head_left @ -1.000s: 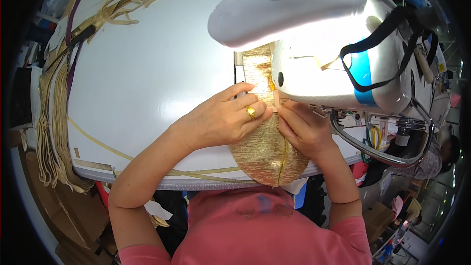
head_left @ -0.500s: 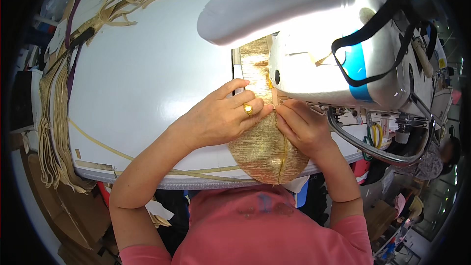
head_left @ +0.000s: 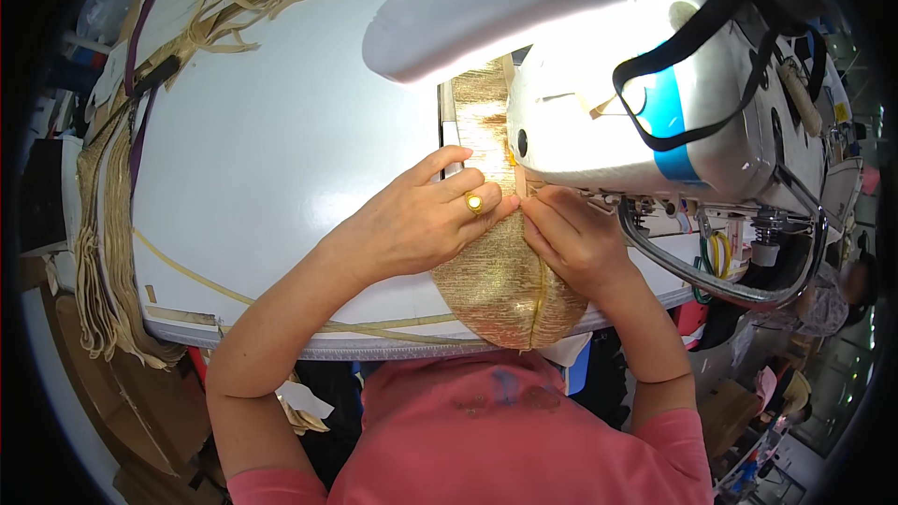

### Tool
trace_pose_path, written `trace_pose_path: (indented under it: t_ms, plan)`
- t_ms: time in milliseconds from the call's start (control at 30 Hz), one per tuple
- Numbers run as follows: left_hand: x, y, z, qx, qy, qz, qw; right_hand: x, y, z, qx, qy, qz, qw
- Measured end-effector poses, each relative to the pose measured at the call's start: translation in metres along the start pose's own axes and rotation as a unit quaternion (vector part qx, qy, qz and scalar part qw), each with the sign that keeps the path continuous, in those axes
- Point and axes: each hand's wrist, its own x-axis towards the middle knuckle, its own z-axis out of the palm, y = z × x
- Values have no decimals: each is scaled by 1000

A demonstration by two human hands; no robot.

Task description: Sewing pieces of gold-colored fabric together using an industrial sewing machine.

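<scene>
The view has slid since a second ago, so the sewing machine [head_left: 645, 84] now sits a touch further left and lower, while both hands are pressed where they were, tight up against its needle end. The left hand [head_left: 421, 220] lies flat on the gold fabric [head_left: 500, 281], fingers stretched toward the machine, a gold ring [head_left: 475, 203] on one of them. Its fingertips press down on the cloth rather than pinch it. The right hand [head_left: 575, 243] is just beside it, fingertips bunched together and nipping the fabric's raised seam right below the machine's head.

The gold fabric runs under the machine and out the far side as a narrow strip, and on the near side it fans out wide and hangs over the edge of the white tabletop [head_left: 281, 150]. The machine's white arm bulks over the needle area and hides the stitching point entirely, so I cannot see the needle. A black strap [head_left: 692, 47] loops around the machine's body, over a blue patch.

Left of the machine, well apart, a heap of tan straps [head_left: 103, 224] drapes over the tabletop's far-left rim, and more of them pile at the back corner. A thin tan strip [head_left: 281, 313] trails along the near edge. Right of the machine, a curved metal bar [head_left: 711, 281] sweeps round below it.
</scene>
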Motion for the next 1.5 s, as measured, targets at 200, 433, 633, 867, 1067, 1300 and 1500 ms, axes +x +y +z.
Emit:
trace_pose_path:
  t_ms: [200,433,633,867,1067,1300,1500]
  plan:
    - [2,-1,-4,16,-18,10,1000,-11,14,-1,4,-60,-26,998]
    - [7,-2,-5,22,-33,21,999,-13,34,3,226,-25,4,974]
    - [2,-2,-4,10,-46,16,999,-13,47,-12,443,-166,281,835]
    - [6,-1,-6,-16,-57,11,998,-9,50,-18,357,-156,182,903]
    - [5,0,-6,-32,-68,2,997,-1,51,-20,278,-146,90,945]
    - [3,-3,-8,-19,-88,17,996,-1,65,-12,124,-187,-52,973]
    - [6,-5,-5,-23,-69,25,997,-42,103,33,267,-210,75,938]
